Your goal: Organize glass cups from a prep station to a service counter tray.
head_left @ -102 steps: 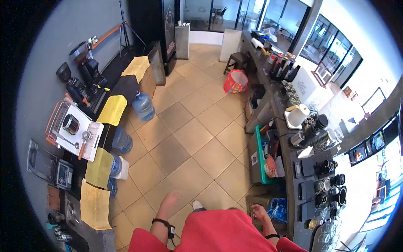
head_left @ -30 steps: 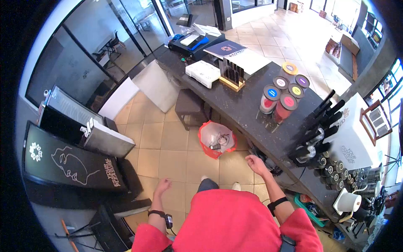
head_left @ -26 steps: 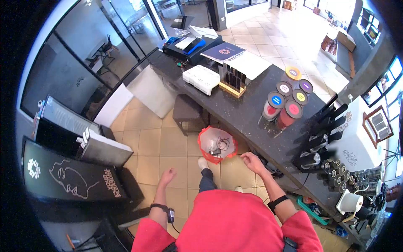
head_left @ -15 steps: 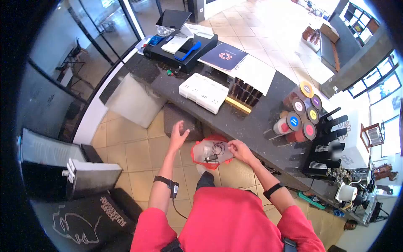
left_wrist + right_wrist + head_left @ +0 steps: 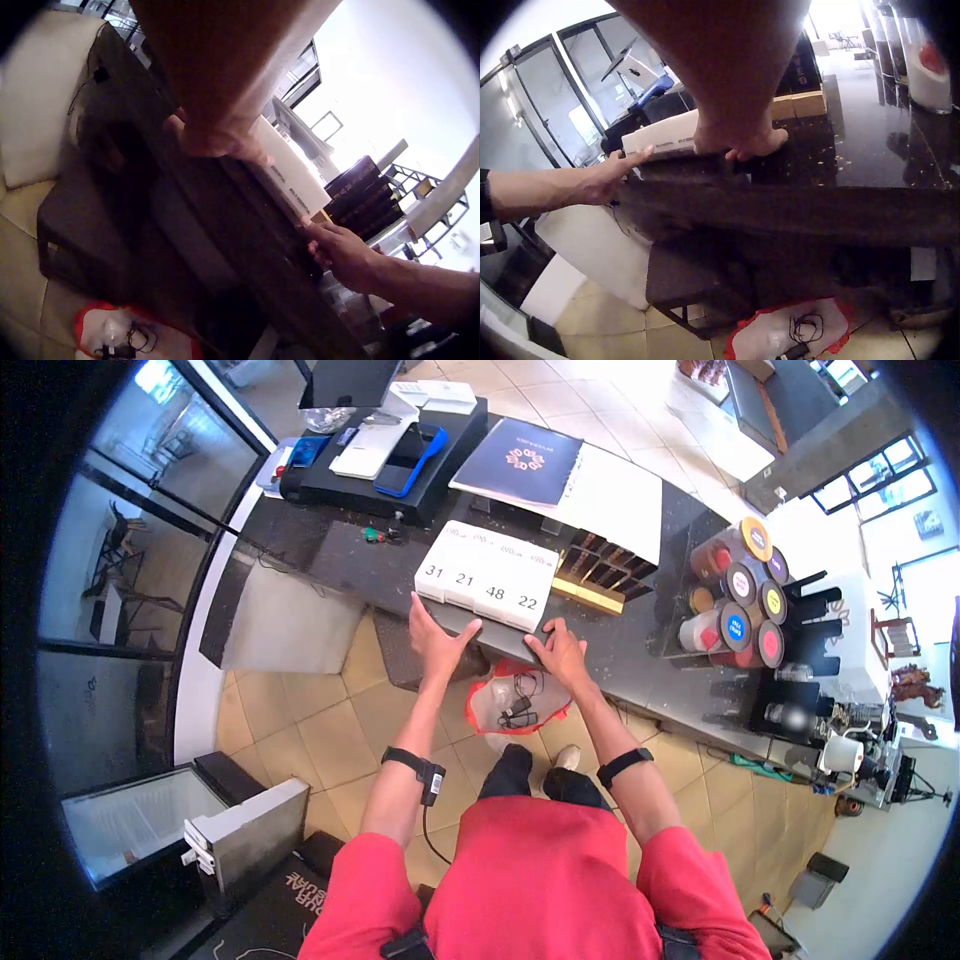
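A white box [image 5: 488, 575] printed with large numbers lies on the dark counter [image 5: 660, 675] near its front edge. My left hand [image 5: 437, 645] is at the box's front left corner, fingers along the side and thumb spread toward the front face. In the right wrist view, the left thumb [image 5: 639, 155] lies against that face. My right hand [image 5: 562, 655] reaches the front right corner, and in the left wrist view its index finger [image 5: 307, 223] is right at the box's lower corner. The box rests flat. My forearm partly hides the box in each wrist view.
Behind the box are a dark notebook [image 5: 520, 460] and a black machine [image 5: 400, 475] bearing a blue-cased phone. To the right stand a wooden-based rack [image 5: 590, 595] and jars with coloured lids [image 5: 738, 625]. Below are a stool [image 5: 400, 660] and a red-rimmed bin [image 5: 485, 710] holding cables.
The view has turned from the aisle toward the counter and come closer. Both hands have risen from beside the body to the white box's two front corners. The box has stayed on the counter.
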The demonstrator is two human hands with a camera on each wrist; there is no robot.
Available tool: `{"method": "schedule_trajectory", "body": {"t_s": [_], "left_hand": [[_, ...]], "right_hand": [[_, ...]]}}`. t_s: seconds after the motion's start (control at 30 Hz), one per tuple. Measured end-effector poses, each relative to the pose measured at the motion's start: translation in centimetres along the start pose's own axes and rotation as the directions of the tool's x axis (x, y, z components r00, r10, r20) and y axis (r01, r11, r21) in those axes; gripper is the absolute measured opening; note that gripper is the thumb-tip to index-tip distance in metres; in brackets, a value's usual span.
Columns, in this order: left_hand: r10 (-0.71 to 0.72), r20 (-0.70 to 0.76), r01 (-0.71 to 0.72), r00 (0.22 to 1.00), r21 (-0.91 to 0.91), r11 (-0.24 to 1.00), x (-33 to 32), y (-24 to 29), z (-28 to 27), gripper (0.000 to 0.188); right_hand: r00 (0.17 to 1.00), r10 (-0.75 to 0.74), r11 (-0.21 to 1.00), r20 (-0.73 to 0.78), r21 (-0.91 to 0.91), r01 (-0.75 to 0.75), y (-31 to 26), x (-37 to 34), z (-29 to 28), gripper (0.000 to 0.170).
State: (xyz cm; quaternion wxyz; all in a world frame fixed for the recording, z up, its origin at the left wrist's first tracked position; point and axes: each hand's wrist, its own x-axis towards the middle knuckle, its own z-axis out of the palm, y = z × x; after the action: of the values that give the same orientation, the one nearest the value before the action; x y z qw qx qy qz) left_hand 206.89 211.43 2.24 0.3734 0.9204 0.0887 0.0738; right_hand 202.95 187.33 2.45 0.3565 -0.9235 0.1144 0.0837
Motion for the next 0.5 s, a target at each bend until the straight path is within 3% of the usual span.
{"method": "schedule_trajectory", "body": {"t_s": [0.13,0.27,0.43,0.5], "left_hand": [[-0.041,-0.068,0.041,0.997,-0.002,0.999,-0.2,-0.1,1.3,0.134],[-0.112,-0.036,0.112,0.993,-0.017,0.994,-0.2,0.2,1.3,0.134],[-0.128,-0.033,0.127,0.991,-0.023,0.992,-1.4,0.2,0.6,0.129],[-0.077,-0.03,0.076,0.997,-0.039,0.996,-2.5,-1.4,0.4,0.126]], "right_hand": [[0.999,-0.048,0.999,-0.003,-0.008,0.048,0.8,-0.5,-0.1,0.039],[0.998,-0.044,0.998,0.035,0.037,0.042,1.2,-0.8,-0.1,0.031],[0.971,-0.229,0.961,-0.069,0.141,0.237,2.6,-1.8,0.4,0.019],[0.964,-0.262,0.947,-0.039,0.181,0.264,3.3,-2.5,0.2,0.015]]}}
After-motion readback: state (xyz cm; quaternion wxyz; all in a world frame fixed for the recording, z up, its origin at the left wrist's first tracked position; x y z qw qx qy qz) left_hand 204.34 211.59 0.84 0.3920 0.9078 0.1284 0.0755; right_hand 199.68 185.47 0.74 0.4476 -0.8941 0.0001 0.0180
